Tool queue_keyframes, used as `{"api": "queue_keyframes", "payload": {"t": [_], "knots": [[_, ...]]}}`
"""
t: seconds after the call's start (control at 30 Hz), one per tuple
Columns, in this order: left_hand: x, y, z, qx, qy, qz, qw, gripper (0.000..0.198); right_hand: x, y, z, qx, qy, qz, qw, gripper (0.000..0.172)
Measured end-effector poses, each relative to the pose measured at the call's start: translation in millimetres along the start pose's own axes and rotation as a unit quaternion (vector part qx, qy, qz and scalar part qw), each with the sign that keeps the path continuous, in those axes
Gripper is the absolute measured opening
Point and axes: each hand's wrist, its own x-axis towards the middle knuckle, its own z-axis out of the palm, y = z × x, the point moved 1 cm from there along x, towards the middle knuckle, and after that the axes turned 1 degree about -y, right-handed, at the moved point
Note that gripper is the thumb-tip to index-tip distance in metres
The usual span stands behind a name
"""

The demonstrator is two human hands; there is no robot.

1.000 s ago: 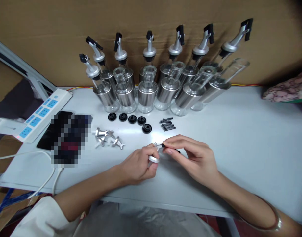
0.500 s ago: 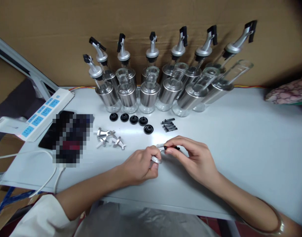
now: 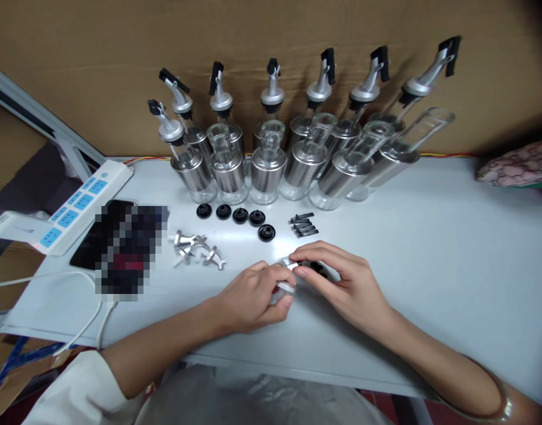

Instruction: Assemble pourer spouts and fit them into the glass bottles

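Observation:
My left hand [image 3: 255, 298] is closed around a silver pourer spout [image 3: 286, 287], its round base showing between thumb and index finger. At the spout's tip, the thumb and fingers of my right hand [image 3: 353, 283] pinch a small black lever [image 3: 317, 268], mostly hidden by the fingers. Just beyond my hands lie several more thin black levers [image 3: 303, 225]. Several black round stoppers [image 3: 257, 218] are laid out to their left. A loose pile of silver spouts [image 3: 193, 241] rests on the table left of my hands.
Glass bottles with metal sleeves [image 3: 268, 168] stand in two rows at the back; the rear ones carry pourers. At left are a white power strip [image 3: 87, 203], a dark phone [image 3: 82, 251] and a white cable [image 3: 99, 310]. A patterned cloth item [image 3: 519, 162] lies far right.
My left hand and the spout have shifted slightly to the right. The right fingers have moved slightly left, further over the spout's tip, covering more of the black lever.

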Motion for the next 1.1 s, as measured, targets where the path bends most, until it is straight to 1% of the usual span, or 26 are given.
{"api": "queue_keyframes", "payload": {"t": [0.1,0.17,0.3,0.37,0.43,0.5,0.57,0.63,0.67,0.77,0.87,1.1], "knots": [[0.7,0.2,-0.8,-0.002,0.013,0.028,1.0,0.014,1.7,-0.9,0.7,0.014,-0.006,-0.001,1.0,0.009],[1.4,-0.1,-2.1,0.006,0.027,0.04,0.999,0.017,2.1,-1.1,0.5,0.025,0.0,0.001,1.0,0.008],[3.0,-2.8,-9.6,0.032,0.065,0.051,0.996,0.028,-1.0,-1.0,-1.2,0.025,0.042,0.011,0.999,0.006],[4.0,-4.7,-17.4,0.053,0.101,0.053,0.992,0.028,-3.1,-1.0,-2.1,0.026,0.072,0.019,0.997,0.008],[5.9,-6.7,-28.0,0.114,0.143,0.046,0.982,0.02,-4.5,-1.1,-2.7,0.031,0.098,0.025,0.994,0.009],[8.9,-9.4,-39.9,0.226,0.167,0.004,0.96,0.013,-5.1,-0.9,-2.7,0.036,0.113,0.023,0.993,0.009],[12.5,-14.0,-50.8,0.342,0.147,-0.071,0.926,0.016,-5.3,-0.5,-2.2,0.039,0.117,0.016,0.992,0.008],[15.0,-20.0,-58.6,0.402,0.103,-0.133,0.9,0.024,-5.8,0.1,-1.4,0.04,0.114,0.012,0.993,0.009],[15.7,-23.2,-60.8,0.415,0.081,-0.15,0.894,0.029,-6.1,0.4,-1.1,0.039,0.113,0.012,0.993,0.009],[15.1,-30.9,-62.2,0.43,0.041,-0.172,0.885,0.033,-7.3,0.7,-1.2,0.035,0.11,0.013,0.993,0.01],[13.4,-33.8,-59.6,0.437,0.032,-0.181,0.881,0.032,-7.6,0.3,-2.0,0.038,0.109,0.006,0.993,0.012],[13.8,-30.5,-55.0,0.422,0.018,-0.179,0.889,0.032,-6.7,-0.4,-1.4,0.033,0.105,0.014,0.994,0.009]]}}
